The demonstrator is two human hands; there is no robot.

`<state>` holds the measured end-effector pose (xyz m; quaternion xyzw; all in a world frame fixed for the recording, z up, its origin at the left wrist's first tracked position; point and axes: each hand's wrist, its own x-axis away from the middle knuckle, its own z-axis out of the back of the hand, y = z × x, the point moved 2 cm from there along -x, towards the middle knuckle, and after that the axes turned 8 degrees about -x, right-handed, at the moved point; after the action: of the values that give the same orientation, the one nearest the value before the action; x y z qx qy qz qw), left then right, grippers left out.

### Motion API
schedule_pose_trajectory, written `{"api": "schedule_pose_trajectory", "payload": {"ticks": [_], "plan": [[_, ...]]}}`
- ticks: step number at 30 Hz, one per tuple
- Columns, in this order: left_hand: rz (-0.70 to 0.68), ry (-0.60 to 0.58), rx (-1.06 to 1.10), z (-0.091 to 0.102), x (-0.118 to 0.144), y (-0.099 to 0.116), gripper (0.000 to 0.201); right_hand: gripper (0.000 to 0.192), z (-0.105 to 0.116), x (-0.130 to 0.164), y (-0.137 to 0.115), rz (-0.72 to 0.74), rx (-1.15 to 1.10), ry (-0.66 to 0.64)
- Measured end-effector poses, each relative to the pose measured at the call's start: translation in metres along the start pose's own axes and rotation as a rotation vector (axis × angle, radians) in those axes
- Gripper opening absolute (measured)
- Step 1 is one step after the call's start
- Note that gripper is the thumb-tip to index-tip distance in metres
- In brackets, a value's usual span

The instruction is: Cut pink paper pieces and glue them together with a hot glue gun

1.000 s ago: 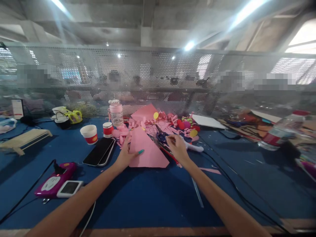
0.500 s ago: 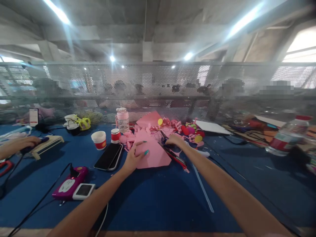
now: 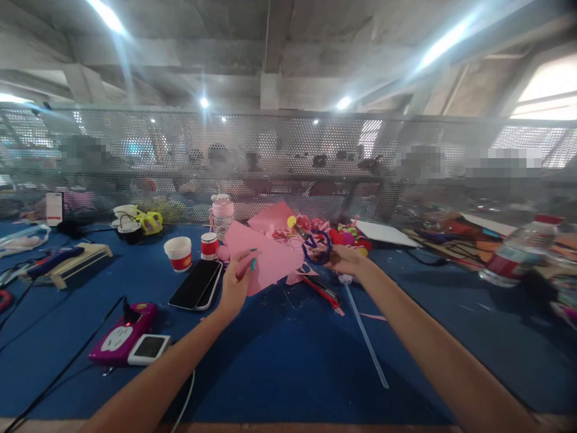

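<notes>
My left hand (image 3: 238, 281) grips the lower left edge of a pink sheet of paper (image 3: 273, 257), thumb on top, and the sheet is tilted up off the table. Just right of the paper, my right hand (image 3: 346, 260) holds scissors with dark blue handles (image 3: 319, 248), their blades pointing up and left. Behind the paper lies a heap of pink scraps (image 3: 311, 224), with another, redder sheet (image 3: 274, 215) at its back. Below the scissors rests a red and black cutter (image 3: 322, 293). A clear glue stick (image 3: 367, 337) lies nearer to me.
Left of the paper are a phone (image 3: 197, 284), paper cups (image 3: 178, 254), a pink-lidded bottle (image 3: 222, 213) and a purple power strip (image 3: 124, 335). A glue gun (image 3: 54, 262) rests on a small wooden stand (image 3: 85, 264). At right stands a water bottle (image 3: 520, 252). A perforated screen (image 3: 288, 156) closes the back.
My right hand has lifted the scissors from the scraps and turned palm up. My left hand has raised and tilted the pink sheet. Another person's hand at far left has gone from view.
</notes>
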<state>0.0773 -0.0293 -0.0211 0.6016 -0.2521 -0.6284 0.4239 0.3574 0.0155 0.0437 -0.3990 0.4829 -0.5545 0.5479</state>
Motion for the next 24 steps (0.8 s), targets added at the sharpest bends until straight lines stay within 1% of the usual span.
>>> {"api": "schedule_pose_trajectory", "payload": {"ticks": [3,4,5,7,10,12,14,16,18,20,24], "plan": [[0.019,0.033,-0.014,0.0,0.002,0.003,0.036,0.009,-0.007,0.02,0.011,-0.052,-0.155,-0.118],[0.023,0.048,-0.015,0.0,0.002,0.004,0.038,0.007,-0.01,0.026,0.015,-0.06,-0.242,-0.152],[0.023,0.065,-0.016,0.001,0.002,0.004,0.04,0.006,-0.013,0.03,0.018,-0.07,-0.383,-0.187],[0.018,0.099,-0.026,0.002,0.002,0.006,0.043,0.015,-0.02,0.038,0.024,-0.085,-0.604,-0.245],[0.0,0.145,-0.042,0.004,0.002,0.009,0.044,0.031,-0.03,0.045,0.034,-0.113,-0.746,-0.315],[-0.001,0.159,-0.048,0.004,0.002,0.011,0.046,0.035,-0.036,0.049,0.04,-0.11,-0.782,-0.354],[0.01,0.167,-0.044,0.003,0.004,0.012,0.049,0.042,-0.041,0.054,0.043,-0.086,-0.785,-0.363],[0.016,0.162,-0.021,0.001,0.007,0.013,0.053,0.052,-0.047,0.059,0.043,-0.051,-0.756,-0.369],[0.009,0.142,0.007,-0.001,0.008,0.014,0.057,0.058,-0.054,0.066,0.041,-0.027,-0.713,-0.408],[0.003,0.113,0.028,-0.004,0.009,0.015,0.058,0.058,-0.06,0.071,0.039,-0.022,-0.698,-0.453],[-0.003,0.075,0.058,-0.006,0.009,0.019,0.059,0.046,-0.065,0.075,0.038,0.022,-0.725,-0.484]]}}
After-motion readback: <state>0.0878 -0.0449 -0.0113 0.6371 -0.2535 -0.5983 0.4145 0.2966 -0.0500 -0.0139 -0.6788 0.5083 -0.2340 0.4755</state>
